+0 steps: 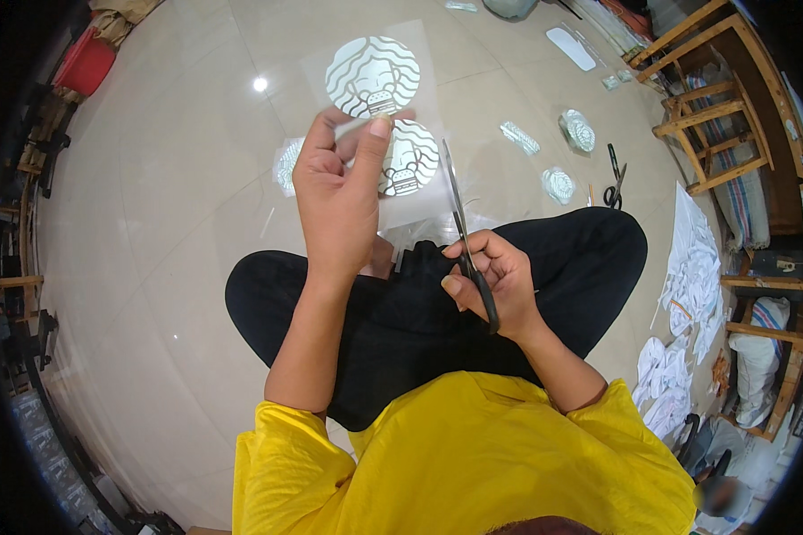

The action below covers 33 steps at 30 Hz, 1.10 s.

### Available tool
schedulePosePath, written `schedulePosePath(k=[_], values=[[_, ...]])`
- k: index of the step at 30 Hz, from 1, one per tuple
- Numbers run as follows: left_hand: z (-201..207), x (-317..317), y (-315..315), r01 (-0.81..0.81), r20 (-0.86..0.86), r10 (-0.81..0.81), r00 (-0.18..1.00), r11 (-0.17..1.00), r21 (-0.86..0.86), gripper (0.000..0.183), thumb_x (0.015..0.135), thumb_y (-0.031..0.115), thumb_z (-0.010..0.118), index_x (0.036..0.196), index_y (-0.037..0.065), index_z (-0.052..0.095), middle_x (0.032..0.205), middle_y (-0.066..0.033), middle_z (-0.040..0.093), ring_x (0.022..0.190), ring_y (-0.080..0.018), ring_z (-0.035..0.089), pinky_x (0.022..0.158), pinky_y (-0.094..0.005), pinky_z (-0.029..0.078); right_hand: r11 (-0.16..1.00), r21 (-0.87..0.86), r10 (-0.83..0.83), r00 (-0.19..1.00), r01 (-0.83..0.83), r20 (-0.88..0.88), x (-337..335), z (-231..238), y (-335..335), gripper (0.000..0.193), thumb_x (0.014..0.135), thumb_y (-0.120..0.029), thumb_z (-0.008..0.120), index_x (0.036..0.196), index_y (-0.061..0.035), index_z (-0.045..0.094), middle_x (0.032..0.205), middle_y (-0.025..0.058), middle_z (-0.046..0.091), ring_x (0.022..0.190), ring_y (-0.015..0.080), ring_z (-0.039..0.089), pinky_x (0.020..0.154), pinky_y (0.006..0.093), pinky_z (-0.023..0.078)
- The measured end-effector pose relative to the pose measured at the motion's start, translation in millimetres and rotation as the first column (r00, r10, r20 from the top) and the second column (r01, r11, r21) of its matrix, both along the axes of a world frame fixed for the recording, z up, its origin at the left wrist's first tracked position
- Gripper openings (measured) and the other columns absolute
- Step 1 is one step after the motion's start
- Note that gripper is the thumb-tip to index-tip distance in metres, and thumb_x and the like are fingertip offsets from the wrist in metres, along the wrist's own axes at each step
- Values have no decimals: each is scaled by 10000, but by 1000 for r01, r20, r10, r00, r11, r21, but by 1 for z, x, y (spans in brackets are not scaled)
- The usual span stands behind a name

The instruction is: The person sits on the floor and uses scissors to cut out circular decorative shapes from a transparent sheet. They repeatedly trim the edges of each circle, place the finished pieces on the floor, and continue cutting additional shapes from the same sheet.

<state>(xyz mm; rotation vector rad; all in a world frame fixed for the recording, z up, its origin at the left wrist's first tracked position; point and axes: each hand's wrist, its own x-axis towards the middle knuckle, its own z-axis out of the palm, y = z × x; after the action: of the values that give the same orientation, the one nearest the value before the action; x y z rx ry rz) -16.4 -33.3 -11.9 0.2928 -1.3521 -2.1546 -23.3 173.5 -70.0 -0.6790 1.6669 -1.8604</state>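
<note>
My left hand pinches a translucent sheet between thumb and fingers, above my crossed legs. Two round, silvery-white stickers show on the sheet: an upper one and a lower one, each with a line drawing of a wavy-haired figure and a burger. My right hand grips black-handled scissors, their blades pointing up along the sheet's right edge, beside the lower sticker. Whether the blades touch the sheet, I cannot tell. Part of my left fingers is hidden behind the sheet.
Sticker bundles lie on the tiled floor, including a thick one and a smaller one. A second pair of scissors rests beyond my right knee. White paper scraps pile at right, near wooden stools. A red container stands far left.
</note>
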Motion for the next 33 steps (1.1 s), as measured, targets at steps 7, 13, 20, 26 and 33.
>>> schedulePosePath(k=[7,13,20,26,33], values=[[1,1,5,15,-15,-15,1000,1000,-10,256,1024,93,611,1220,-40,513,1089,-196,740,893,-108,701,742,-229,568,1000,-24,-16,996,18,86,-1,4,0,307,891,-55,787,1130,-7,600,744,0,665,592,2,560,579,146,401],[0,2,6,15,-19,-15,1000,1000,-12,258,1022,88,613,1220,-42,510,1097,-201,737,893,-107,699,735,-226,564,999,6,-37,996,37,77,0,4,0,292,891,-50,785,1118,-14,605,718,-3,670,553,14,556,529,162,395],[2,1,9,2,-28,-2,1000,1000,16,252,1023,81,609,1221,-38,509,1094,-202,736,882,-110,699,732,-231,570,999,6,-49,995,49,86,2,5,0,263,895,-39,778,1097,-15,611,685,-1,667,526,16,546,505,170,386],[3,2,9,10,-37,-9,999,999,36,255,1021,82,610,1222,-38,509,1093,-204,735,872,-114,702,730,-238,572,998,16,-54,993,53,104,2,5,1,285,889,-40,786,1106,-7,603,696,6,670,538,18,560,510,169,392],[6,5,13,62,23,-63,998,997,44,264,1022,102,615,1219,-43,514,1091,-202,734,850,-115,705,707,-239,568,996,9,-84,995,84,48,-4,14,-8,259,896,6,739,1107,10,589,708,1,634,551,25,548,530,168,419]])
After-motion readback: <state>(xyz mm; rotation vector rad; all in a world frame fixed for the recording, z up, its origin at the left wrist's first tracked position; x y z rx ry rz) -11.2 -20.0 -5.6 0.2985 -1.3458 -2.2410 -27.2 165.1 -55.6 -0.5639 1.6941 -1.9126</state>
